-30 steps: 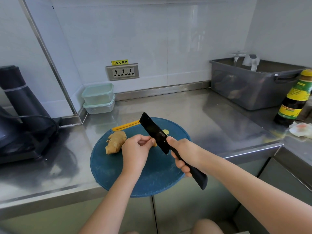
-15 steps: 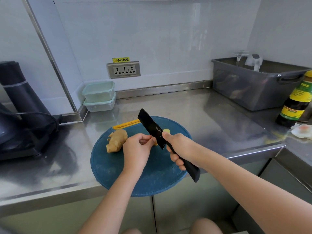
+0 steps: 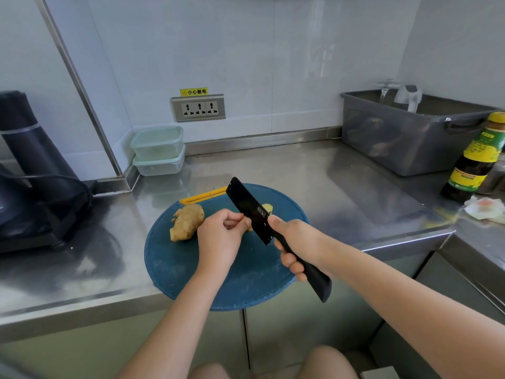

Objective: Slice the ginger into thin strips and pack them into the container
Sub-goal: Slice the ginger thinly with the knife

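Head view: a steel counter (image 3: 328, 181) is backed by white tiled walls (image 3: 300, 64); a round blue cutting board (image 3: 177, 269) is laid at its front edge. A black knife (image 3: 251, 212) is clenched in the right hand (image 3: 297, 242), a small ginger piece (image 3: 249, 228) pinched by the left hand (image 3: 218, 239). The ginger root (image 3: 187, 221) is set mid-frame on the board, stacked containers (image 3: 157, 149) centre left

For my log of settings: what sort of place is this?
Probably a kitchen, perhaps a commercial one: a steel counter, a cutting board with ginger, and a sauce bottle.
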Demonstrator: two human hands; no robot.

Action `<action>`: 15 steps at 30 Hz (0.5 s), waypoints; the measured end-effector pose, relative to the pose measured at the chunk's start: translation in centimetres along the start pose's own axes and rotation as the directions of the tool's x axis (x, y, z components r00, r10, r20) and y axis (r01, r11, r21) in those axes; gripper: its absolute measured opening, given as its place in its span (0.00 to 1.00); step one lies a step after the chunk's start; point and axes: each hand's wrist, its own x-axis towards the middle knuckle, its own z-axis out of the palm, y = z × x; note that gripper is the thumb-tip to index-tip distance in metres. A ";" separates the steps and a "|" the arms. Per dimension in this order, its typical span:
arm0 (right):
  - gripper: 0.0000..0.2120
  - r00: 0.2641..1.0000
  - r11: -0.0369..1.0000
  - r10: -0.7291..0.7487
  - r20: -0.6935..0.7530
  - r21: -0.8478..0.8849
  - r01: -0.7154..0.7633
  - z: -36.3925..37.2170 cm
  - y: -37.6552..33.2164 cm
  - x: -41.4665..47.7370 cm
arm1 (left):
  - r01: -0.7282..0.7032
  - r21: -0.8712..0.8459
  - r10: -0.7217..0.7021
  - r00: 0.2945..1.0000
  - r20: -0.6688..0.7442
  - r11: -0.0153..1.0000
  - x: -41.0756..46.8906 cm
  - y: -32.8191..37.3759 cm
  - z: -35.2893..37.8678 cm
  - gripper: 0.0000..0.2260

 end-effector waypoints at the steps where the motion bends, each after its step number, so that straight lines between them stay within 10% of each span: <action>1: 0.24 1.000 1.000 0.004 0.003 0.004 -0.004 0.0 -0.1 0.1 | -0.006 0.008 0.006 1.000 0.000 1.000 0.0 -0.1 0.0 0.02; 15: 0.25 0.992 0.992 0.043 -0.123 -0.109 -0.057 2.2 -2.9 1.6 | 0.028 -0.015 -0.028 0.999 -0.020 1.000 0.1 0.0 -0.1 0.04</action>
